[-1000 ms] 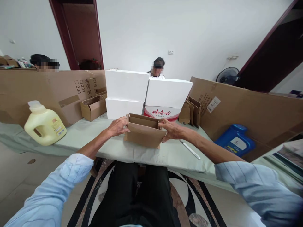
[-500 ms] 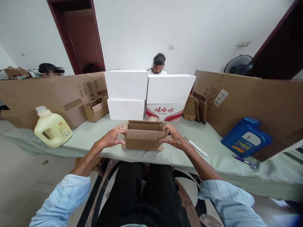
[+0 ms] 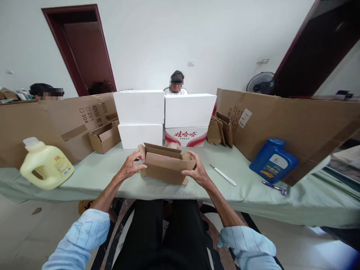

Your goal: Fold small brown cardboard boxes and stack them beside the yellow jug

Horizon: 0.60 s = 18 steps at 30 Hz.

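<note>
Between my hands a small brown cardboard box [image 3: 165,170] stands on the cloth, its top uncovered and its end flaps sticking out. It sits at a slight slant, with the right end nearer to me. My left hand [image 3: 131,165] has thumb and fingers curled about the flap at the left end. At the other end my right hand [image 3: 199,171] grips the corner, thumb on the front wall and fingers over the side flap. Behind the box a small pale, crumpled item [image 3: 174,145] is partly hidden. A white pen-like tool [image 3: 223,174] lies right of my right hand.
White boxes [image 3: 139,108] are stacked at the back, between large cardboard panels [image 3: 264,123]. Folded cartons [image 3: 221,129] and another small carton [image 3: 104,138] stand beside them. A yellow jug [image 3: 47,165], a blue bottle [image 3: 274,161] and a purple-handled tool [image 3: 274,188] are on the table [image 3: 165,192].
The box has turned so that it slants, its right end now closer to me. My left hand's fingers have shifted slightly on its flap. The whole view has swung a little to the right.
</note>
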Available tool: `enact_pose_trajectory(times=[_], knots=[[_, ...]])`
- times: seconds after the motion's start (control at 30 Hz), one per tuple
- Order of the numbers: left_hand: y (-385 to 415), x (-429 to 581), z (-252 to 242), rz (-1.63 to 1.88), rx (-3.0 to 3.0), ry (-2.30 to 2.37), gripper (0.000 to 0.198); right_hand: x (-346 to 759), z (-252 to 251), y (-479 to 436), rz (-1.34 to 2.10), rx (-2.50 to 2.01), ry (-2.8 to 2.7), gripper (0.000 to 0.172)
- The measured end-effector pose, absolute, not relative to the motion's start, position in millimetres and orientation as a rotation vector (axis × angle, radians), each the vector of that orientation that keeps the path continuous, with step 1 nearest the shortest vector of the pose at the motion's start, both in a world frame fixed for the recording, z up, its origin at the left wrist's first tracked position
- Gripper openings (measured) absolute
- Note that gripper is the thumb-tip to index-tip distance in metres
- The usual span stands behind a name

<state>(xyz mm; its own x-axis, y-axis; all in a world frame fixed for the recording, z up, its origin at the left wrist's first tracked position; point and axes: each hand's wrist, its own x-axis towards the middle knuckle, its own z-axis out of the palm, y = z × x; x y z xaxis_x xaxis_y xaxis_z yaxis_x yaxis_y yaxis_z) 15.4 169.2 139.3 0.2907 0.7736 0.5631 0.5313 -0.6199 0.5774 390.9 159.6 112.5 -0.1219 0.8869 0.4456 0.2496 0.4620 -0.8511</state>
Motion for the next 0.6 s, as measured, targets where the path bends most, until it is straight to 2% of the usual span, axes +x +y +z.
enact_pose_trajectory(times=[0.07, 0.13, 0.17, 0.2, 0.3, 0.37, 0.47, 0.53, 0.6], knots=[[168, 18, 137, 1.252, 2.297, 1.189, 0.021, 391, 107, 160, 0.778, -0.955, -1.631, 0.138], [164, 17, 134, 1.267, 2.323, 1.173, 0.021, 392, 102, 162, 0.857, -0.948, -1.628, 0.147], [162, 15, 132, 1.291, 2.308, 1.167, 0.033, 392, 100, 164, 0.875, -0.964, -1.634, 0.143], [162, 13, 130, 1.325, 2.266, 1.163, 0.054, 392, 99, 165, 0.877, -0.985, -1.641, 0.135], [171, 4, 120, 1.374, 2.055, 1.17, 0.119, 390, 98, 169, 0.873, -0.99, -1.663, 0.096], [184, 0, 110, 1.282, 1.969, 1.171, 0.139, 386, 99, 168, 0.88, -0.955, -1.674, 0.071], [205, 4, 100, 1.19, 1.918, 1.109, 0.136, 380, 100, 164, 0.879, -0.929, -1.667, 0.053], [214, 10, 99, 1.273, 1.853, 1.113, 0.121, 380, 103, 161, 0.881, -0.913, -1.635, 0.056], [216, 16, 105, 1.381, 1.733, 1.205, 0.098, 382, 110, 156, 0.89, -0.888, -1.6, 0.061]])
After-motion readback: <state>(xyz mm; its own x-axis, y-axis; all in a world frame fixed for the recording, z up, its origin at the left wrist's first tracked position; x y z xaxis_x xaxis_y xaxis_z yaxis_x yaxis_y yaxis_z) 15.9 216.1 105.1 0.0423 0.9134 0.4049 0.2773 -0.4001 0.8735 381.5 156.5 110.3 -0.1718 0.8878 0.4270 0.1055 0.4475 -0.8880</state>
